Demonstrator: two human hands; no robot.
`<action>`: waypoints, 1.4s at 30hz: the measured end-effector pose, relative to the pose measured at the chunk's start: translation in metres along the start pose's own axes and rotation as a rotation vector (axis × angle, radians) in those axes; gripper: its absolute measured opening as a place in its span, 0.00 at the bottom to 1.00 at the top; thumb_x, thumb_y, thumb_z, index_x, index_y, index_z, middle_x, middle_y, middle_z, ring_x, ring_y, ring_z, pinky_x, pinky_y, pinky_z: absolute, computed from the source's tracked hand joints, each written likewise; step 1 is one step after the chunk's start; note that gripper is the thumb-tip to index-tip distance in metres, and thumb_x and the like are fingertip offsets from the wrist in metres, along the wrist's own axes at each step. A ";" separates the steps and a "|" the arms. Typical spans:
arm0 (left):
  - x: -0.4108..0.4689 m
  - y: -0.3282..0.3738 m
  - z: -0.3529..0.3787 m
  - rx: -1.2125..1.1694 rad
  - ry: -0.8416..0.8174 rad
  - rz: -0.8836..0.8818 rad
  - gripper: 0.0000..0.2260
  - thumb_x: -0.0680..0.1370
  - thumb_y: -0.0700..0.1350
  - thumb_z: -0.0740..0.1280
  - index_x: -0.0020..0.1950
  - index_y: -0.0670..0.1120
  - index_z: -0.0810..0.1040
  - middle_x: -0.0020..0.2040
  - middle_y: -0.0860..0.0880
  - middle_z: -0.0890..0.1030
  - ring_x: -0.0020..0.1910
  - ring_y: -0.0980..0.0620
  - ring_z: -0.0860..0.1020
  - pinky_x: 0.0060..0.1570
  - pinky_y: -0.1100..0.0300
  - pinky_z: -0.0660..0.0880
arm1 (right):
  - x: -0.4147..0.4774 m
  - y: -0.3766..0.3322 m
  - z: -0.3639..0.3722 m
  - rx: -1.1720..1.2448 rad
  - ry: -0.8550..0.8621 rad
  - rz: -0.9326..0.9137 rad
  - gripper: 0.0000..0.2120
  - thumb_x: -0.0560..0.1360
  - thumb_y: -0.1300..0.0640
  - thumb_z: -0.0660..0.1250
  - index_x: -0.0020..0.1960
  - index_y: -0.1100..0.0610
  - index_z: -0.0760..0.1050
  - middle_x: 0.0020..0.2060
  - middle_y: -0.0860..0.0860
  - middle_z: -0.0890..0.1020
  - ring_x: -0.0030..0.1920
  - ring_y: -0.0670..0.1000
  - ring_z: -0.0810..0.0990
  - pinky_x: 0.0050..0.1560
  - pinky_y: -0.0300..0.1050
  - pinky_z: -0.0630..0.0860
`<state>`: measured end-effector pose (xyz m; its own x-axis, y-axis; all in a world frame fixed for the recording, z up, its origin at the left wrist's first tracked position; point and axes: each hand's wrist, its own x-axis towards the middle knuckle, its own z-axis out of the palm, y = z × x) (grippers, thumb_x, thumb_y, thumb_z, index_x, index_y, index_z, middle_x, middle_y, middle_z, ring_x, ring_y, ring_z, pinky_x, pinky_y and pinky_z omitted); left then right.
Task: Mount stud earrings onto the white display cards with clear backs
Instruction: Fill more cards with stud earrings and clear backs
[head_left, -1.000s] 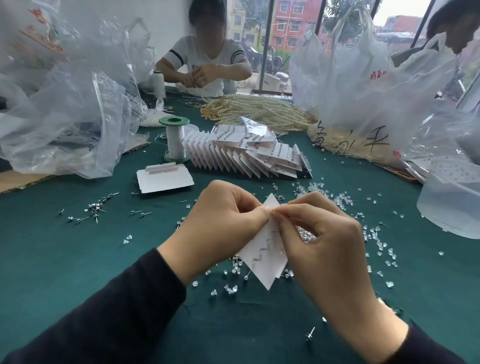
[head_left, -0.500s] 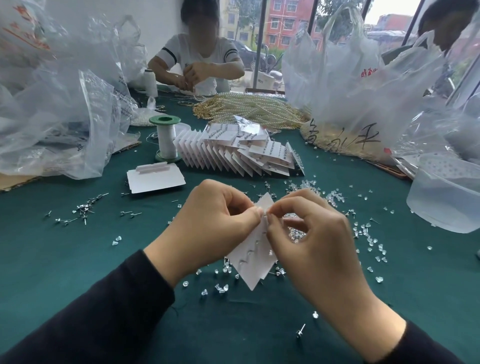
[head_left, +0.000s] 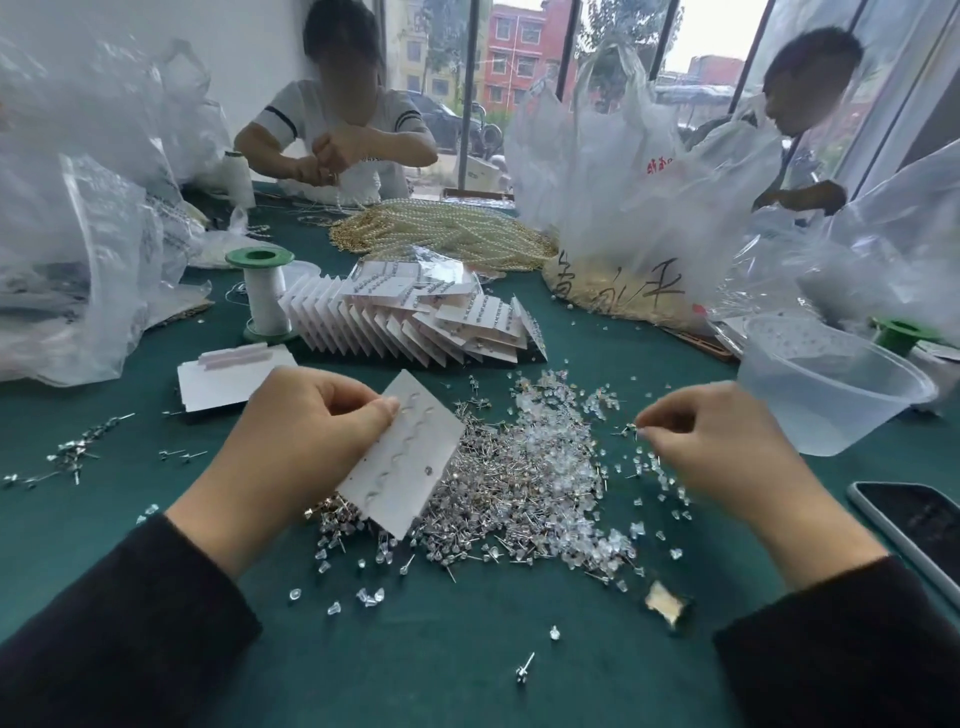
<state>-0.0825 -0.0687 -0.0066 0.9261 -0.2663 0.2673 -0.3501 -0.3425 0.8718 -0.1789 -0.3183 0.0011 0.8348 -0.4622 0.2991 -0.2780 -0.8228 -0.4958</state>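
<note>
Matt paper card (head_left: 402, 457); shiny metal studs (head_left: 498, 493); green cloth table (head_left: 441, 649).
</note>
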 end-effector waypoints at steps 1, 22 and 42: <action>0.001 0.000 -0.001 0.008 0.012 -0.005 0.09 0.71 0.44 0.71 0.31 0.47 0.82 0.35 0.40 0.83 0.40 0.38 0.80 0.42 0.53 0.76 | 0.002 0.007 -0.001 -0.020 -0.064 0.038 0.05 0.70 0.62 0.69 0.41 0.55 0.83 0.36 0.48 0.83 0.36 0.41 0.77 0.32 0.28 0.68; -0.002 -0.003 0.005 -0.115 -0.098 -0.111 0.13 0.72 0.44 0.69 0.35 0.34 0.80 0.36 0.29 0.78 0.32 0.49 0.71 0.36 0.59 0.69 | -0.015 -0.039 0.017 0.605 0.055 -0.189 0.02 0.66 0.58 0.74 0.36 0.51 0.83 0.41 0.45 0.82 0.39 0.43 0.81 0.39 0.28 0.73; 0.020 -0.016 -0.052 0.468 -0.124 -0.075 0.05 0.68 0.42 0.74 0.33 0.51 0.82 0.30 0.60 0.79 0.29 0.64 0.74 0.29 0.75 0.67 | -0.028 -0.069 0.048 1.483 -0.503 0.399 0.06 0.64 0.66 0.66 0.33 0.62 0.82 0.34 0.59 0.84 0.32 0.51 0.83 0.30 0.39 0.79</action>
<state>-0.0507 -0.0220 0.0060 0.9372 -0.3216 0.1352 -0.3356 -0.7252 0.6012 -0.1602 -0.2330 -0.0125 0.9719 -0.1623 -0.1706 -0.0726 0.4827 -0.8728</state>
